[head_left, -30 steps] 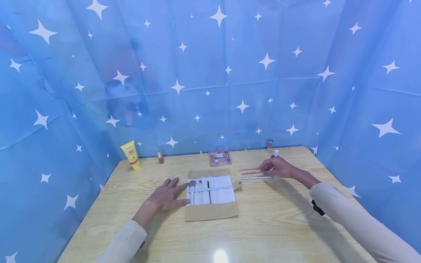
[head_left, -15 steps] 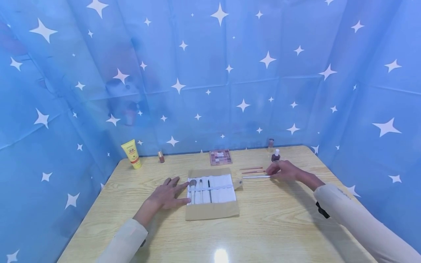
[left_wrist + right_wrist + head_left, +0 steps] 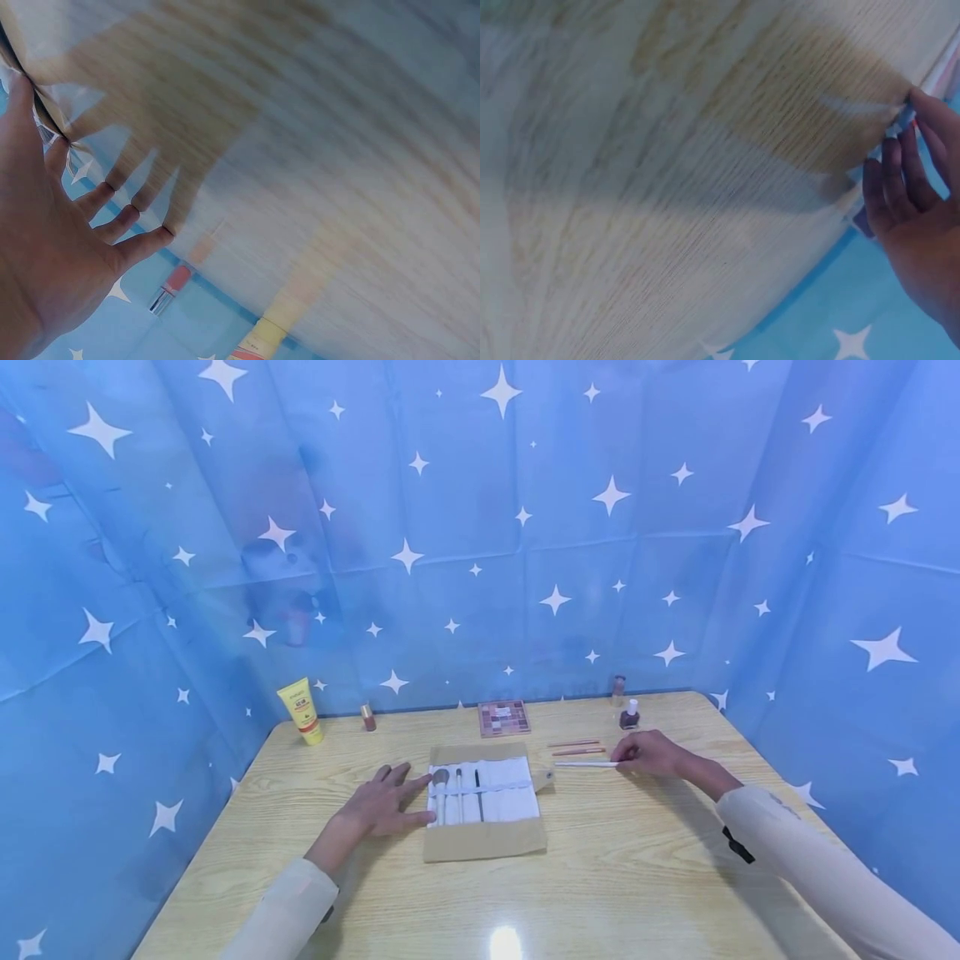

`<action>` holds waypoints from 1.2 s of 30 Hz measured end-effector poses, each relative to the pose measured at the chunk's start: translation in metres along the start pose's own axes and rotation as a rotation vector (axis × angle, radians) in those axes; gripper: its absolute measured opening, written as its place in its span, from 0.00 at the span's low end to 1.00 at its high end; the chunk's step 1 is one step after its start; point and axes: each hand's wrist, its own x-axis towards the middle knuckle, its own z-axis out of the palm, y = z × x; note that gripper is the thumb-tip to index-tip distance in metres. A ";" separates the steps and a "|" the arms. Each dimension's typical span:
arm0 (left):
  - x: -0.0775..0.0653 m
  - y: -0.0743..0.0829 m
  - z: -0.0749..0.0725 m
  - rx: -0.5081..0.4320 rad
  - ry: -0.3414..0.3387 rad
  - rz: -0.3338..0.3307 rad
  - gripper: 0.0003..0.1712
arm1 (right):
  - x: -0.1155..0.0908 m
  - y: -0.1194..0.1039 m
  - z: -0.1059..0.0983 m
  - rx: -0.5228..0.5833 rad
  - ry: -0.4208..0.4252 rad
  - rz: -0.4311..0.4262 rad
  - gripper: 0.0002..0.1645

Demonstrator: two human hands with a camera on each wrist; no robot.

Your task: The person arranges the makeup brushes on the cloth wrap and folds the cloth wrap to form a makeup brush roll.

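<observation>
My left hand [image 3: 380, 803] rests with spread, straight fingers at the left edge of a tan brush roll [image 3: 485, 843] lying unrolled. Under the roll's white band sit a large fluffy makeup brush [image 3: 441, 785], a smaller white-handled brush [image 3: 460, 793] and a dark slim brush [image 3: 480, 797]. To the right, my right hand [image 3: 648, 753] pinches the right end of a slim white makeup brush [image 3: 585, 764] lying along the table; its gripped end is hidden by the fingers. Just beyond it lie two pinkish slim sticks [image 3: 579, 751], side by side.
Along the back stand a yellow tube [image 3: 302, 713], a small red bottle with a gold cap [image 3: 368, 717] and a dark nail polish bottle [image 3: 629, 716]. An eyeshadow palette [image 3: 504, 718] lies between them. A starry blue curtain surrounds the wooden table [image 3: 360, 902].
My right hand has moved slightly right and nearer, from over the pinkish sticks to the end of the white brush, uncovering the nail polish bottle. The left hand has stayed put.
</observation>
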 end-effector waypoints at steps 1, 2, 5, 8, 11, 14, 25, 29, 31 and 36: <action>0.000 0.000 0.000 0.001 -0.001 0.002 0.48 | -0.001 0.000 0.000 0.001 0.009 -0.015 0.03; -0.001 0.001 0.000 0.002 -0.002 0.002 0.48 | -0.001 0.000 0.001 0.002 0.020 -0.037 0.03; -0.001 0.002 -0.002 0.005 -0.007 0.001 0.47 | -0.002 -0.001 -0.002 0.026 0.041 -0.098 0.02; -0.001 0.002 -0.003 0.005 -0.008 -0.004 0.47 | -0.002 -0.007 -0.008 0.069 0.056 -0.122 0.03; -0.002 0.002 -0.003 0.005 -0.006 -0.009 0.47 | 0.000 -0.014 -0.015 0.142 0.069 -0.113 0.05; -0.002 0.001 -0.004 0.007 -0.010 -0.013 0.47 | 0.003 -0.021 -0.019 0.235 0.084 -0.083 0.07; -0.001 0.000 0.000 0.003 0.001 0.011 0.47 | 0.016 -0.032 -0.025 0.481 0.162 -0.042 0.22; 0.000 -0.001 0.001 0.011 -0.001 0.011 0.48 | 0.021 -0.035 -0.026 0.484 0.188 -0.040 0.20; -0.001 -0.002 0.002 0.008 0.002 0.012 0.48 | 0.023 -0.037 -0.026 0.467 0.195 -0.041 0.19; -0.001 -0.002 0.002 0.002 0.009 0.015 0.47 | 0.028 -0.043 -0.026 0.392 0.203 -0.041 0.16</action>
